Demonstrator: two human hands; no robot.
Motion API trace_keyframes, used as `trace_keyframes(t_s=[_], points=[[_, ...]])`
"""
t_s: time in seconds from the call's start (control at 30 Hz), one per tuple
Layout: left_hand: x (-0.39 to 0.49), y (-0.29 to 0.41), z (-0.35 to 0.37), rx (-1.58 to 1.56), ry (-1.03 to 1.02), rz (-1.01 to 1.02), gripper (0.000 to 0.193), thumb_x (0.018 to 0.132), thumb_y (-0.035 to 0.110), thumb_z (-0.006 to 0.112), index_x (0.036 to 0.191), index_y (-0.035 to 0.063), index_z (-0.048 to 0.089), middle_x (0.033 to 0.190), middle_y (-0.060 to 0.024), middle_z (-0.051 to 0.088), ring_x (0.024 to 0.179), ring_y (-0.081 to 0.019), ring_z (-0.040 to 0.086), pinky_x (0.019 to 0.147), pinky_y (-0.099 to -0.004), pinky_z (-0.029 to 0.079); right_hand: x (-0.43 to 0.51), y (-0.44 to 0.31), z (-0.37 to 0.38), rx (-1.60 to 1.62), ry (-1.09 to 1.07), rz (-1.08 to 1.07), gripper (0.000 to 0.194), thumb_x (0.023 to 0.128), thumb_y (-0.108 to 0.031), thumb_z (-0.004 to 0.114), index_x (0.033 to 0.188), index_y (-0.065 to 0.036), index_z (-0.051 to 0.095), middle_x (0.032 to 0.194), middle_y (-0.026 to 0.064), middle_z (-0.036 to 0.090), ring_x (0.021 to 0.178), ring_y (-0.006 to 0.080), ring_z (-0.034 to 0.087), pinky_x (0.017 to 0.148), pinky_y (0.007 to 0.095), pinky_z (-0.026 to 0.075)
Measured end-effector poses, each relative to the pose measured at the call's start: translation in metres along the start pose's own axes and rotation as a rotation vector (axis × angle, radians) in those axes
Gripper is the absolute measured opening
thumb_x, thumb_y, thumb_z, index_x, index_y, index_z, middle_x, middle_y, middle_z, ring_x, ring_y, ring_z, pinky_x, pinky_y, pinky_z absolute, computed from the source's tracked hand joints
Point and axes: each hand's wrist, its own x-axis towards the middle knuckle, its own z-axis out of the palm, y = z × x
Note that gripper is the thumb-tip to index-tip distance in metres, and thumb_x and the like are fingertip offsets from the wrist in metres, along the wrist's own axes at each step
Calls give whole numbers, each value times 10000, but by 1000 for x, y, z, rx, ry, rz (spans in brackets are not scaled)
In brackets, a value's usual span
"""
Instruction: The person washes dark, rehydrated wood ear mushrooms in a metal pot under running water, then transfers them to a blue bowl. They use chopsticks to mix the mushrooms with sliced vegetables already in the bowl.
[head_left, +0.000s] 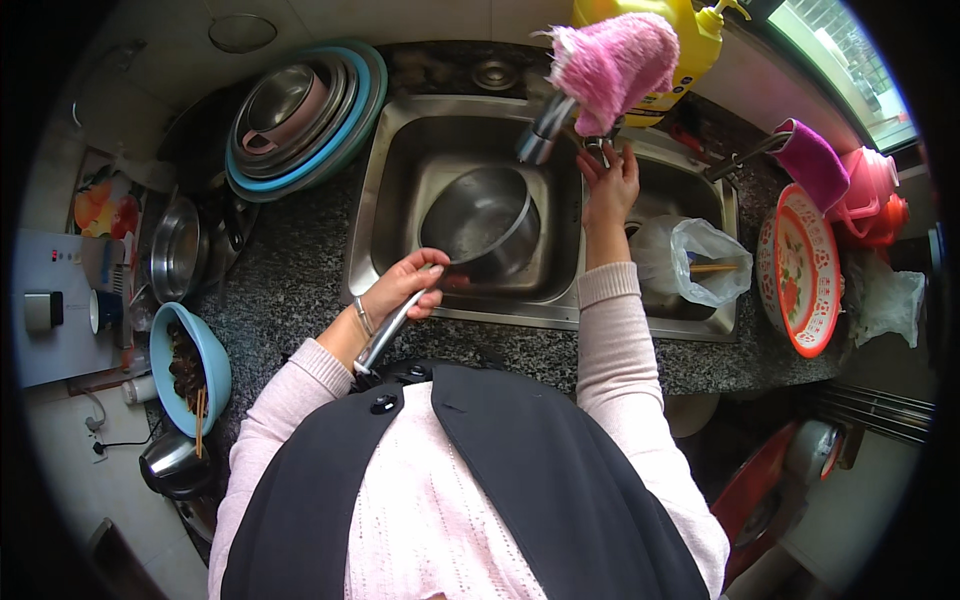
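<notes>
A deep metal saucepan (480, 214) sits tilted in the larger basin of a stainless steel sink (386, 161). My left hand (411, 283) grips its long metal handle (390, 330) close to the rim; the handle points back toward my body. At the back of the divider between the basins, my right hand (611, 187) reaches up with fingers apart against the chrome base of the faucet (544, 131). Whether those fingers close on a lever is unclear. A fluffy pink cloth (619, 64) drapes over the faucet's top and hides much of it.
Stacked basins (375, 112) with a pink mug (281, 131) stand back left. A blue bowl (217, 367) of dark food holds chopsticks. In the smaller basin is a plastic bag (667, 251). A red-rimmed enamel basin (806, 270) leans at right; a yellow pump jug (690, 45) stands behind.
</notes>
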Motion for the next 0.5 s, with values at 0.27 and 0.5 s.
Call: trace_keyframes(t_s=[0.27, 0.5], points=[[18, 13, 12, 707, 381, -28, 235, 870, 83, 558, 1103, 82, 533, 963, -123, 607, 527, -87, 537, 405, -234, 438, -35, 28, -3, -475, 201, -359, 258, 981, -153, 361, 1189, -47, 473, 930, 42, 555, 704, 121, 525, 591, 248, 447], [0, -3, -11, 1844, 582, 485, 284, 775, -18, 515, 1003, 127, 599, 998, -171, 530, 840, -362, 590, 720, -432, 507, -70, 48, -18, -73, -48, 604, 324, 963, -258, 386, 1153, -34, 524, 642, -33, 373, 494, 74, 325, 415, 231, 265]])
